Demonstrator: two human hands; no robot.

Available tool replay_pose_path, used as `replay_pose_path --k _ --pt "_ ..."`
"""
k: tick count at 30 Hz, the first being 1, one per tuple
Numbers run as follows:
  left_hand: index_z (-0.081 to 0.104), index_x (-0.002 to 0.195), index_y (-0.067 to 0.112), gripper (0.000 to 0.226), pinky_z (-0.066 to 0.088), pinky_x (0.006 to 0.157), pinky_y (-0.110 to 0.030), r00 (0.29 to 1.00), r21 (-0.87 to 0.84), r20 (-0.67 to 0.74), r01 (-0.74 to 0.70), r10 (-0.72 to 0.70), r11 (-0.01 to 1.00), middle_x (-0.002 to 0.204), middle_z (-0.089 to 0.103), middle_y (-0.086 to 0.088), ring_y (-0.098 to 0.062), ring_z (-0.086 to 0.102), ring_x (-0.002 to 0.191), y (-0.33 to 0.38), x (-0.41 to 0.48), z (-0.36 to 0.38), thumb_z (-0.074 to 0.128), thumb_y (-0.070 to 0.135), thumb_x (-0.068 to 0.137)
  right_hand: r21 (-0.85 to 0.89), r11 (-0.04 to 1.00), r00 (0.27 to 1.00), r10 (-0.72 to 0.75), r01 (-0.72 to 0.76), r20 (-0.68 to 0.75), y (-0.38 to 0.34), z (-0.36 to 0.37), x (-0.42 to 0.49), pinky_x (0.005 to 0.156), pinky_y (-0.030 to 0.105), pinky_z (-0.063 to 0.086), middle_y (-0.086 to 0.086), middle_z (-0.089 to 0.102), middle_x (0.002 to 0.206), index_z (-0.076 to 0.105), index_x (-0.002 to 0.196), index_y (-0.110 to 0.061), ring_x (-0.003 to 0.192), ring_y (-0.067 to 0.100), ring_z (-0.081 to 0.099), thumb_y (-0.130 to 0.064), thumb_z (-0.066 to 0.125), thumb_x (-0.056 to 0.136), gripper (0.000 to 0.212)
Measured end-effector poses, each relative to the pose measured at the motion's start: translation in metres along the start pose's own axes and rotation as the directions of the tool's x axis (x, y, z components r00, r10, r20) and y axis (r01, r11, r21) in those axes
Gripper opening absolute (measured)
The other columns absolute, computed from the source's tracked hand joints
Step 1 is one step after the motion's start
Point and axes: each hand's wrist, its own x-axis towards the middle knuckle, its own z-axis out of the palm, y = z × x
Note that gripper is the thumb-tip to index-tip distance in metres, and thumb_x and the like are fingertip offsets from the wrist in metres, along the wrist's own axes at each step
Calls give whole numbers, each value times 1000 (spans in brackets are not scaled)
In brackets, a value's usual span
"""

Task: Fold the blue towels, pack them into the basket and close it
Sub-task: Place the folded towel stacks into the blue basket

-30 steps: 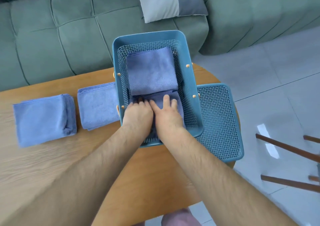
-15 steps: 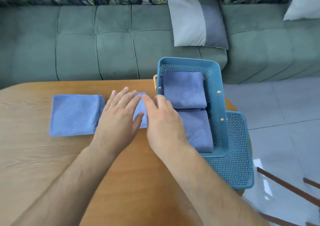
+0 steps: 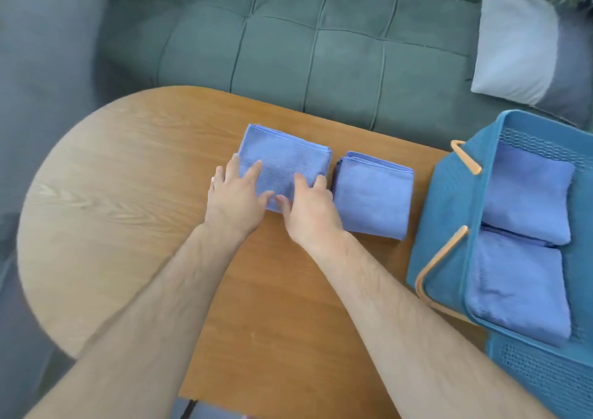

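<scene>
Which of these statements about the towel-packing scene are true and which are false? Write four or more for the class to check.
1. The teal plastic mesh basket holds two folded blue towels: the far packed towel and the near packed towel. True.
2. Both hands touch the folded towel right beside the basket. False: the left hand and right hand touch the outer folded towel; the inner folded towel is untouched.
3. The basket is closed. False: it is open, and its perforated teal lid lies off it, at its near side.
4. Two folded towels lie on the oval wooden table. True.
</scene>
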Motion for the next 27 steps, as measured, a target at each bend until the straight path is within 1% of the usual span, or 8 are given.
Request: replay_pose_path --k 3,7,11,15,17,19,22,27 --pt "36 153 31 61 38 108 -45 992 -166 90 107 -93 980 145 39 -18 -39 46 127 -14 2 5 60 41 97 61 992 992 112 -109 -50 -3 11 3 95 45 46 18 38 132 46 140 -18 116 40 50 -39 53 102 44" --pt "49 146 28 47 37 106 -40 996 -225 23 92 -89 970 125 52 -19 -38 48 117 -19 1 3 57 31 99 120 959 965 261 -259 -8 -2 15 5 95 42 44 18 39 134 40 144 -30 119 41 47 -42 53 101 46" --pt "62 131 26 36 40 104 -35 996 -318 -1 84 -89 944 118 54 -13 -31 53 111 -20 0 -4 56 19 96 326 902 953 304 -284 -12 3 15 4 99 40 45 19 44 129 50 132 -25 115 42 53 -31 56 99 34" --pt "65 121 27 42 44 63 -11 988 -487 112 149 -107 861 104 62 11 -9 59 72 -8 -16 -16 54 7 87 505 814 954 291 -287 73 16 -5 -15 86 34 53 10 46 128 55 125 -26 96 30 64 -17 48 93 35" --pt "68 119 24 40 39 55 -5 985 -541 128 165 -113 825 94 61 20 5 56 63 2 -33 -23 56 4 87 526 821 973 224 -221 58 26 -18 -34 85 29 50 -1 41 132 52 134 -28 91 19 63 -15 46 93 43" --pt "69 120 27 39 38 60 -3 992 -565 99 117 -73 817 95 62 18 10 54 66 17 -52 -29 60 7 88 533 836 986 166 -127 -24 39 -34 -56 93 24 44 -7 36 133 48 142 -30 98 12 58 -13 46 96 49" --pt "66 126 31 40 37 72 -4 997 -565 -5 -66 77 822 112 60 16 5 51 81 53 -73 -37 64 11 91 498 867 965 122 10 -231 65 -63 -82 102 24 38 -8 37 136 48 145 -30 119 12 50 -13 52 97 50" --pt "63 132 28 41 38 74 -6 953 -563 -143 -301 268 770 122 53 14 8 51 84 142 -84 -52 65 14 94 537 840 889 185 78 -419 119 -130 -107 96 1 29 -15 37 136 52 143 -32 125 1 45 -13 57 98 49"
